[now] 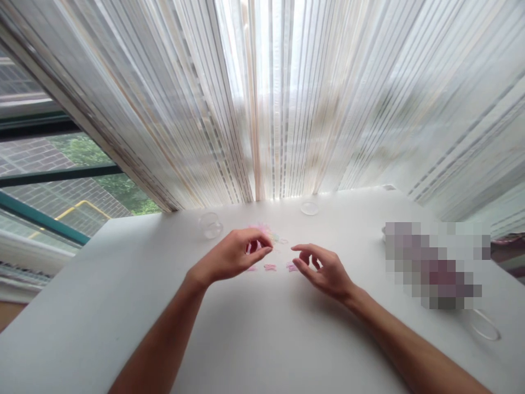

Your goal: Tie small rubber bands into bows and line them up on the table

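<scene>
Over the table [229,339]: left hand [235,254], tips nearly meeting, hold unclear; right hand [324,269], fingers apart.
Pink piece [269,267], six o'clock from left tips, seems light, soft; pinch mid-length.

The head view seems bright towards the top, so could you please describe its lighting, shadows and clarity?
Head view: daylight through the striped curtain, brightest at top centre; head view: soft shadow on the white table below the right hand; head view: small pink pieces look indistinct; head view: blocky pixelation hides something at right.
</scene>
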A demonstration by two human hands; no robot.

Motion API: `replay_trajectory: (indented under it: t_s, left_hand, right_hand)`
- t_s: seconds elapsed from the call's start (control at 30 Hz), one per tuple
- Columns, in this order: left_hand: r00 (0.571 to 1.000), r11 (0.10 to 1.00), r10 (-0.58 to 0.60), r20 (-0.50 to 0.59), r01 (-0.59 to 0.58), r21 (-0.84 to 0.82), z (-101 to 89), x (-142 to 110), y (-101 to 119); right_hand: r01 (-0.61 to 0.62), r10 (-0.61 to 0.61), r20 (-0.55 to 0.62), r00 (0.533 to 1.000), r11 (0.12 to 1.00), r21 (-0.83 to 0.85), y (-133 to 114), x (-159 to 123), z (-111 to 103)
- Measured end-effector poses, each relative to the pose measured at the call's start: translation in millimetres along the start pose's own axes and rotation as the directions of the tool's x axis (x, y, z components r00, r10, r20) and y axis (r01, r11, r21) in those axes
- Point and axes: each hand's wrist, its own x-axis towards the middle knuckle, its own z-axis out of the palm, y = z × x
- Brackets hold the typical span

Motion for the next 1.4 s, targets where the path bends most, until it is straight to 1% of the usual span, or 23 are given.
replay_trajectory:
  t_s: [0.1, 0.2, 0.27, 0.37, 0.47, 0.53, 0.7, 0.77, 0.87, 0.9, 0.97, 1.03, 1.1, 1.13, 1.27, 1.33, 1.4]
  left_hand:
    - [1.0, 1.0, 0.0, 0.016, 0.0, -0.031, 25.3, -15, -5]
    - [0.999, 0.996, -0.043, -0.017, 0.042, -0.073, 47.1, -37, -15]
    - [0.998, 0.993, -0.059, -0.028, 0.056, -0.099, 57.4, -51, -22]
    - [0.995, 0.987, -0.094, -0.032, 0.089, -0.136, 66.5, -65, -32]
    - [0.992, 0.978, -0.123, 0.018, 0.124, -0.17, 69.7, -71, -39]
    - [0.991, 0.975, -0.131, 0.035, 0.136, -0.174, 69.9, -73, -43]
    - [0.991, 0.984, -0.132, -0.016, 0.129, -0.123, 73.2, -78, -47]
    - [0.996, 0.99, -0.087, -0.018, 0.084, -0.118, 76.6, -78, -45]
    - [1.0, 0.994, 0.022, -0.006, -0.022, -0.11, 80.3, -78, -41]
    - [0.999, 0.994, 0.037, -0.007, -0.037, -0.101, 80.8, -78, -41]
    - [0.999, 0.997, 0.014, -0.029, -0.016, -0.08, 81.1, -78, -40]
    - [0.996, 0.996, -0.052, -0.075, 0.047, -0.072, 81.6, -78, -42]
    - [0.989, 0.993, -0.089, -0.118, 0.08, -0.083, 82.8, -77, -44]
    - [0.987, 0.993, -0.087, -0.134, 0.076, -0.088, 83.7, -77, -44]
    - [0.987, 0.998, -0.017, -0.158, 0.007, -0.066, 87.5, -75, -43]
    - [0.985, 0.998, -0.008, -0.17, -0.003, -0.066, 89.1, -75, -41]
    - [0.983, 0.995, -0.017, -0.181, -0.002, -0.103, 90.9, -76, -40]
  right_hand:
    - [0.081, -0.085, 0.049, 0.995, 0.994, 0.079, -10, -8, 9]
    - [0.157, -0.17, 0.118, 0.978, 0.981, 0.114, -18, -15, 19]
    - [0.19, -0.208, 0.183, 0.961, 0.975, 0.114, -22, -18, 24]
    - [0.175, -0.2, 0.271, 0.942, 0.978, 0.112, -25, -20, 27]
    - [0.136, -0.166, 0.33, 0.929, 0.984, 0.112, -25, -20, 27]
    - [0.125, -0.152, 0.343, 0.927, 0.987, 0.1, -24, -20, 26]
    - [0.088, -0.103, 0.316, 0.943, 0.994, 0.06, -20, -19, 26]
    - [0.063, -0.078, 0.309, 0.948, 0.996, 0.058, -20, -19, 26]
    - [0.024, -0.043, 0.322, 0.946, 0.998, 0.064, -19, -20, 27]
    - [0.01, -0.032, 0.327, 0.944, 0.998, 0.067, -19, -20, 28]
    - [-0.009, -0.014, 0.331, 0.943, 0.998, 0.07, -19, -21, 28]
    - [-0.014, -0.011, 0.332, 0.943, 0.997, 0.075, -19, -20, 28]
    - [-0.008, -0.021, 0.332, 0.943, 0.996, 0.086, -20, -20, 28]
    - [-0.004, -0.029, 0.333, 0.943, 0.995, 0.096, -20, -20, 27]
    - [0.005, -0.043, 0.321, 0.946, 0.993, 0.121, -22, -21, 27]
    - [-0.016, -0.022, 0.316, 0.949, 0.993, 0.116, -24, -22, 28]
    - [-0.047, 0.006, 0.321, 0.947, 0.992, 0.12, -25, -23, 29]
